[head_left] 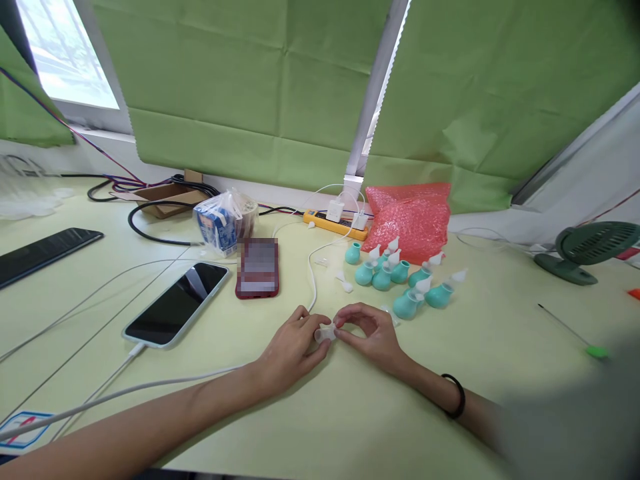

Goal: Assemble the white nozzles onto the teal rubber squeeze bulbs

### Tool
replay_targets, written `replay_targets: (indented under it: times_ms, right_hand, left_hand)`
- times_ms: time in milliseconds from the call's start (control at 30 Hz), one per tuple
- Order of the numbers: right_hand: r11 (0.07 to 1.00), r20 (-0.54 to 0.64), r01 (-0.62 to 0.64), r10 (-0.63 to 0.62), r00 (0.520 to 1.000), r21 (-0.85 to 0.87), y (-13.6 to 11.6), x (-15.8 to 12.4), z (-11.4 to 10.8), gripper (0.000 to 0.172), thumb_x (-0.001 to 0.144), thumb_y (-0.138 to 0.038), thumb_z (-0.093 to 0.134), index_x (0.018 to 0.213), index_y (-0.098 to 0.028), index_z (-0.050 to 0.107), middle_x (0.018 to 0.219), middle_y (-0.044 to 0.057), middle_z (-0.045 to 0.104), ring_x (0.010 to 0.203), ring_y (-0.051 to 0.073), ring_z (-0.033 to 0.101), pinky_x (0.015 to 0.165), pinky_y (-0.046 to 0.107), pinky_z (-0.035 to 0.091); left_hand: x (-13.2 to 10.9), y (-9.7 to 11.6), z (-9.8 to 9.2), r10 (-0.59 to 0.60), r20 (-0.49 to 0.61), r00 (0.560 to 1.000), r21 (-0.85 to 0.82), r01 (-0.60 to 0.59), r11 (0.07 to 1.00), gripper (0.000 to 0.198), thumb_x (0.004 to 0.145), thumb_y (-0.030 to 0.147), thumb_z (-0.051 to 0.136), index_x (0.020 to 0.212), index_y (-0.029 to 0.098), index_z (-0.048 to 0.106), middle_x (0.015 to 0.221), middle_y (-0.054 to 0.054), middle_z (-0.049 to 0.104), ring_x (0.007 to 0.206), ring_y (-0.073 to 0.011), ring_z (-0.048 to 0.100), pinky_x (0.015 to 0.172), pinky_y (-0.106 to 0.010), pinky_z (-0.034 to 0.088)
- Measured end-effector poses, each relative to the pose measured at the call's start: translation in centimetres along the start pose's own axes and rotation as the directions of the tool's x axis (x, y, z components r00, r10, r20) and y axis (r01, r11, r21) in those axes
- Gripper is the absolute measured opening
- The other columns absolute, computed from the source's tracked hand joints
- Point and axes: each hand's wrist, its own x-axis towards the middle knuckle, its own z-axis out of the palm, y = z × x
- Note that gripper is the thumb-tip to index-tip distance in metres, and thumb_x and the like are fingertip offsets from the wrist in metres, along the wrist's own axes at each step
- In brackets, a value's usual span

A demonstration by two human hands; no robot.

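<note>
Between my two hands is a small translucent plastic tube-like piece (325, 334). My left hand (295, 347) pinches its wider end between thumb and fingers. Thumb and fingertips of my right hand (373, 337) close on its other end; what exactly lies under those fingertips is hidden. Just beyond the right hand stand several teal rubber bulbs (406, 305), most with white pointed nozzles (424, 285) on top. A loose white nozzle (345, 283) lies on the table behind my hands.
A red bubble-wrap bag (410, 217) and a yellow power strip (335, 225) sit at the back. Phones (177, 305) and a red-cased phone (257, 267) lie left, among white cables. A green fan (590, 250) and a green-ended thin rod (596, 351) are at right.
</note>
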Motion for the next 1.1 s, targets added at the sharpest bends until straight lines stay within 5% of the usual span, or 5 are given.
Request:
replay_targets:
  times_ms: [233,833,1100]
  right_hand:
    - [0.996,0.018,-0.077,0.076,0.997,0.042,-0.08,0.1,-0.09,0.018,0.057,-0.02,0.069,0.071,-0.017,0.057,0.068,0.002,0.06,0.067,0.016,0.06,0.068,0.032,0.051]
    - [0.998,0.045,-0.047,0.044,0.998,0.051,0.19,-0.07,-0.04,0.01,0.062,-0.016,0.065,0.071,-0.018,0.063,0.073,0.003,0.064,0.072,0.017,0.061,0.068,0.031,0.052]
    - [0.94,-0.026,-0.28,0.29,0.957,0.196,0.08,0.31,-0.19,0.02,0.054,-0.018,0.071,0.072,-0.017,0.063,0.072,0.003,0.069,0.071,0.018,0.064,0.07,0.03,0.053]
  left_hand:
    - [0.15,-0.27,0.09,-0.002,0.008,1.0,-0.059,0.003,0.998,0.02,0.08,0.021,0.042,0.095,0.017,0.055,0.081,-0.003,0.061,0.08,-0.0181,0.047,0.069,-0.029,0.042]
    - [0.15,-0.1,-0.22,-0.042,0.042,0.998,-0.104,0.046,0.993,0.021,0.083,0.022,0.037,0.096,0.016,0.053,0.079,-0.003,0.059,0.079,-0.0183,0.047,0.07,-0.029,0.04]
    - [0.2,0.02,-0.24,-0.087,0.035,0.996,-0.1,0.09,0.991,0.022,0.082,0.025,0.038,0.098,0.017,0.051,0.075,-0.004,0.057,0.076,-0.0181,0.049,0.067,-0.029,0.04]
